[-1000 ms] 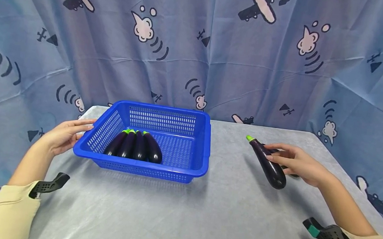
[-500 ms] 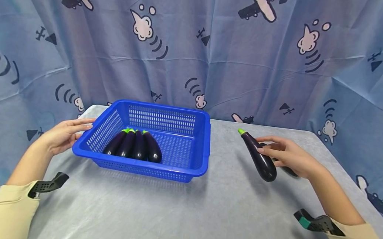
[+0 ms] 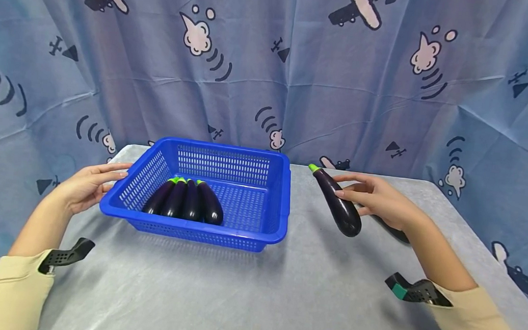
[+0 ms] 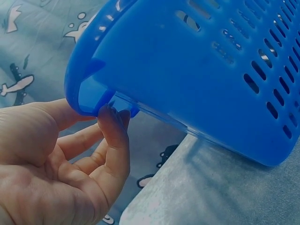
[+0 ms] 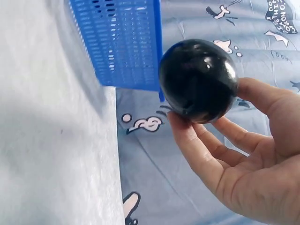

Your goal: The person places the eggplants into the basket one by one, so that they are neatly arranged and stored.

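Note:
A purple-black eggplant (image 3: 337,203) with a green stem end hangs tilted above the table, pinched between the thumb and fingers of my right hand (image 3: 378,198). In the right wrist view the round end of this eggplant (image 5: 199,79) faces the camera. To the left stands a blue plastic basket (image 3: 245,204) with slotted walls; several eggplants (image 3: 176,200) lie side by side in its left part. My left hand (image 3: 85,185) grips the basket's left rim. The left wrist view has this hand (image 4: 65,164) pinching the rim's edge from outside.
Another dark eggplant (image 3: 393,229) lies on the grey table (image 3: 245,296) behind my right wrist, partly hidden. A blue curtain (image 3: 240,112) with plane prints hangs close behind the table and around its sides.
My right hand has moved left and away from me with the eggplant, nearer the basket, uncovering more of the eggplant left on the table. My left hand and the basket have stayed put.

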A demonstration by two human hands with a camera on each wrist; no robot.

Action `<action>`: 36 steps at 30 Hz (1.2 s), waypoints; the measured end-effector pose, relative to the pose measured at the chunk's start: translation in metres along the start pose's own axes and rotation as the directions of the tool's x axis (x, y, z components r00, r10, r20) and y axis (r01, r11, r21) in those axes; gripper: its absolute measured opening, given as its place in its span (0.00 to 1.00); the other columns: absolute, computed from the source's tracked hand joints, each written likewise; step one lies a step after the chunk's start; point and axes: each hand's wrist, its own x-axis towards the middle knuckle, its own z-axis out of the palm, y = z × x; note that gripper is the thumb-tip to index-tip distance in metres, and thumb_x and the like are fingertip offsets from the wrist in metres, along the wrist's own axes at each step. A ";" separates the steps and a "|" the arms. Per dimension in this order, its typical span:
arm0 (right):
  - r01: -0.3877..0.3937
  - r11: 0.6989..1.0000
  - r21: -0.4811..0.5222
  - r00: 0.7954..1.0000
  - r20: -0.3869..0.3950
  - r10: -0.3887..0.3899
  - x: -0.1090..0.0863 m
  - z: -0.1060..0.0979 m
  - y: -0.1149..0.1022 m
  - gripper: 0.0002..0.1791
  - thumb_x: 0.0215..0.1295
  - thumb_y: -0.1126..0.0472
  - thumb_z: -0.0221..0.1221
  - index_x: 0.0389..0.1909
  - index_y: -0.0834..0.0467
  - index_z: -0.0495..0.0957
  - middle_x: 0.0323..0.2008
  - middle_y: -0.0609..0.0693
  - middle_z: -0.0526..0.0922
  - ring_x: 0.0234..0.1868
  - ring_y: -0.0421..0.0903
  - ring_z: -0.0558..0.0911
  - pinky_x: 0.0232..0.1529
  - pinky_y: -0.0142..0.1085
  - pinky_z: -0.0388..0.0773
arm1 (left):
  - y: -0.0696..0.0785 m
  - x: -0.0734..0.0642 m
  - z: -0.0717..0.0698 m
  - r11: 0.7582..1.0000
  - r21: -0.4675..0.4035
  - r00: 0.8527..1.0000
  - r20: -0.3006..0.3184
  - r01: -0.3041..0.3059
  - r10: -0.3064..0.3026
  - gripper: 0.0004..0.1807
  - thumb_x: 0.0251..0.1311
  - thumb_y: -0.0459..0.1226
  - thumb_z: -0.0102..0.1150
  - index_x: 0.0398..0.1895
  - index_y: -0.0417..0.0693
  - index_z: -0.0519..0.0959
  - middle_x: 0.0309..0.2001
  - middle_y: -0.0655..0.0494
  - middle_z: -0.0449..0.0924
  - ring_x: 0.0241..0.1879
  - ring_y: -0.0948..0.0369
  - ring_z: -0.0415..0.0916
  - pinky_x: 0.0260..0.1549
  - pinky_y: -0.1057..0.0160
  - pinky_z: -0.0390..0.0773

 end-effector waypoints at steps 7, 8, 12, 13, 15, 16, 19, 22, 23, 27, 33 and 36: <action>0.021 1.000 -0.008 1.000 0.001 -0.021 0.011 0.008 -0.019 0.32 0.79 0.52 0.61 0.77 0.59 0.67 0.67 0.65 0.78 0.57 0.45 0.84 0.59 0.56 0.84 | 0.000 0.001 -0.001 0.999 0.033 1.000 -0.001 0.006 -0.006 0.18 0.82 0.36 0.51 0.43 0.67 0.90 0.43 0.61 0.90 0.39 0.61 0.90 0.38 0.62 0.90; 0.022 1.000 -0.003 1.000 0.003 -0.022 0.013 0.009 -0.021 0.32 0.78 0.52 0.61 0.77 0.59 0.67 0.67 0.65 0.78 0.57 0.46 0.84 0.59 0.56 0.84 | 0.000 0.001 -0.001 0.999 0.038 1.000 -0.001 0.006 -0.006 0.18 0.82 0.36 0.51 0.43 0.68 0.90 0.42 0.61 0.90 0.39 0.61 0.90 0.38 0.61 0.90; 0.025 1.000 0.007 1.000 0.005 -0.025 0.019 0.013 -0.030 0.32 0.78 0.52 0.62 0.76 0.59 0.67 0.67 0.65 0.78 0.59 0.49 0.83 0.60 0.58 0.83 | 0.000 0.001 -0.001 0.999 0.053 1.000 -0.003 0.001 -0.001 0.18 0.82 0.37 0.51 0.43 0.68 0.90 0.42 0.62 0.89 0.38 0.61 0.90 0.38 0.61 0.90; 0.022 1.000 0.006 1.000 0.005 -0.022 0.021 0.014 -0.032 0.32 0.78 0.52 0.61 0.76 0.59 0.67 0.67 0.66 0.78 0.60 0.51 0.83 0.61 0.59 0.83 | 0.000 0.001 -0.002 0.999 0.054 1.000 -0.003 0.000 0.000 0.18 0.82 0.37 0.51 0.43 0.68 0.89 0.42 0.62 0.89 0.38 0.61 0.90 0.38 0.61 0.90; 0.020 1.000 0.002 1.000 0.004 -0.020 0.024 0.016 -0.036 0.32 0.79 0.51 0.61 0.77 0.59 0.67 0.67 0.66 0.78 0.61 0.53 0.82 0.62 0.61 0.81 | 0.000 0.001 -0.002 0.999 0.054 1.000 -0.001 -0.002 0.002 0.18 0.82 0.36 0.51 0.43 0.68 0.89 0.42 0.62 0.89 0.38 0.61 0.90 0.37 0.62 0.90; 0.018 1.000 -0.002 1.000 0.002 -0.018 0.025 0.017 -0.038 0.32 0.79 0.51 0.61 0.77 0.59 0.67 0.67 0.66 0.78 0.61 0.55 0.82 0.62 0.62 0.81 | 0.000 0.001 -0.002 0.999 0.053 1.000 0.001 -0.003 0.003 0.18 0.82 0.36 0.51 0.44 0.68 0.89 0.43 0.61 0.89 0.38 0.61 0.90 0.37 0.62 0.90; 0.009 1.000 -0.005 1.000 0.000 -0.009 0.030 0.021 -0.044 0.32 0.79 0.51 0.61 0.76 0.59 0.67 0.65 0.66 0.79 0.61 0.58 0.82 0.62 0.64 0.80 | 0.000 0.001 -0.002 0.999 0.052 1.000 0.002 -0.005 0.005 0.19 0.82 0.36 0.51 0.44 0.68 0.89 0.43 0.61 0.89 0.38 0.61 0.90 0.37 0.62 0.90; 0.007 1.000 -0.005 1.000 -0.002 -0.007 0.034 0.025 -0.050 0.32 0.78 0.50 0.62 0.76 0.59 0.68 0.64 0.66 0.80 0.61 0.59 0.82 0.62 0.66 0.79 | 0.000 0.001 -0.002 0.999 0.051 1.000 0.002 -0.008 0.007 0.19 0.82 0.35 0.51 0.44 0.67 0.89 0.43 0.61 0.89 0.38 0.61 0.90 0.38 0.62 0.90; 0.007 1.000 0.000 1.000 -0.001 -0.007 0.036 0.026 -0.052 0.32 0.78 0.50 0.62 0.76 0.59 0.68 0.64 0.66 0.80 0.62 0.60 0.81 0.63 0.66 0.78 | 0.000 0.000 -0.002 0.999 0.050 1.000 0.002 -0.008 0.008 0.18 0.82 0.35 0.51 0.44 0.67 0.89 0.43 0.62 0.89 0.38 0.61 0.90 0.38 0.62 0.90; 0.022 1.000 0.021 1.000 0.007 -0.022 0.043 0.031 -0.059 0.32 0.78 0.51 0.62 0.76 0.59 0.68 0.64 0.67 0.80 0.62 0.61 0.82 0.64 0.66 0.77 | 0.000 0.000 -0.002 0.999 0.036 1.000 0.009 -0.011 0.011 0.19 0.82 0.35 0.51 0.44 0.66 0.90 0.43 0.61 0.89 0.39 0.61 0.90 0.38 0.62 0.90; 0.035 0.999 0.030 0.999 0.011 -0.035 0.052 0.039 -0.069 0.30 0.77 0.52 0.63 0.74 0.59 0.71 0.64 0.66 0.80 0.60 0.61 0.83 0.63 0.64 0.79 | 0.000 0.000 -0.002 1.000 0.022 1.000 0.015 -0.006 0.005 0.19 0.82 0.34 0.50 0.44 0.66 0.90 0.43 0.60 0.90 0.38 0.61 0.90 0.38 0.62 0.90; 0.037 0.999 0.028 0.999 0.011 -0.037 0.056 0.042 -0.075 0.30 0.76 0.52 0.63 0.73 0.58 0.71 0.64 0.66 0.80 0.61 0.62 0.82 0.63 0.64 0.79 | 0.001 0.001 -0.002 1.000 0.025 1.000 0.008 -0.002 0.002 0.19 0.82 0.34 0.50 0.44 0.66 0.90 0.43 0.61 0.90 0.38 0.60 0.90 0.38 0.62 0.90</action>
